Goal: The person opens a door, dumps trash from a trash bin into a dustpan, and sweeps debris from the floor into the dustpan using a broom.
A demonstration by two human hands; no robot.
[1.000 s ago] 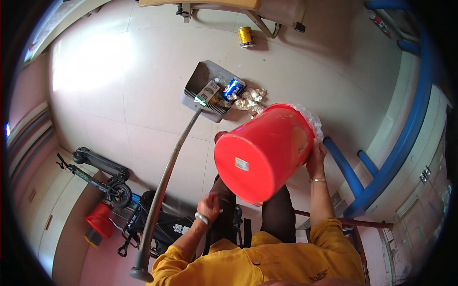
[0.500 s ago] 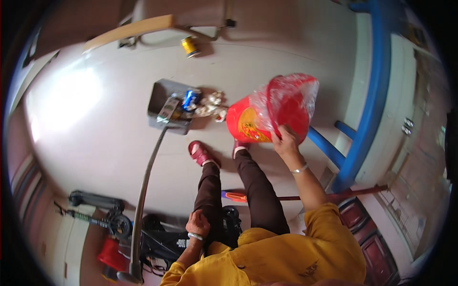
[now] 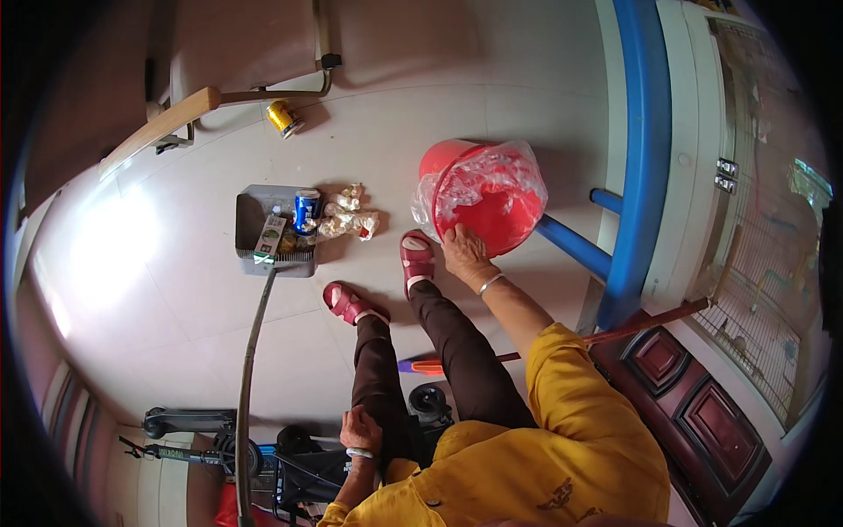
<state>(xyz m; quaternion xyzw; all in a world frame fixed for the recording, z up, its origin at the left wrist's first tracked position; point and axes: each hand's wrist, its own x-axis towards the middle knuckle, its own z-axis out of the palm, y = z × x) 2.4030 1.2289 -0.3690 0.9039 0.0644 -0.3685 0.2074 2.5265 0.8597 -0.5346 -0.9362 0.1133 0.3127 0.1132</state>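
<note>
In my right hand [image 3: 468, 252], closed over the near rim, is a red bucket [image 3: 450, 156] on the floor to the right of my feet. A clear plastic bag [image 3: 520, 171] lines it and folds out over the edge. My left hand [image 3: 361, 430] rests closed against my left thigh, with nothing visible in it. Left of the bucket lies a long-handled grey dustpan [image 3: 248, 195]. It holds a blue can [image 3: 306, 211] and a small green-and-white carton [image 3: 270, 239]. Crumpled white tissues [image 3: 344, 220] spill over its right side onto the floor.
A yellow can [image 3: 284, 119] lies near a wooden-armed chair [image 3: 176, 125]. The dustpan's handle [image 3: 249, 351] runs toward me on the left. Blue tubing [image 3: 645, 158] stands on the right. Behind my legs are a purple-and-orange tool [image 3: 421, 365] and a scooter [image 3: 189, 422].
The bucket has gone from tipped toward the tissues to standing more upright, its opening turned up. My right hand stays on its rim. The whole view has shifted.
</note>
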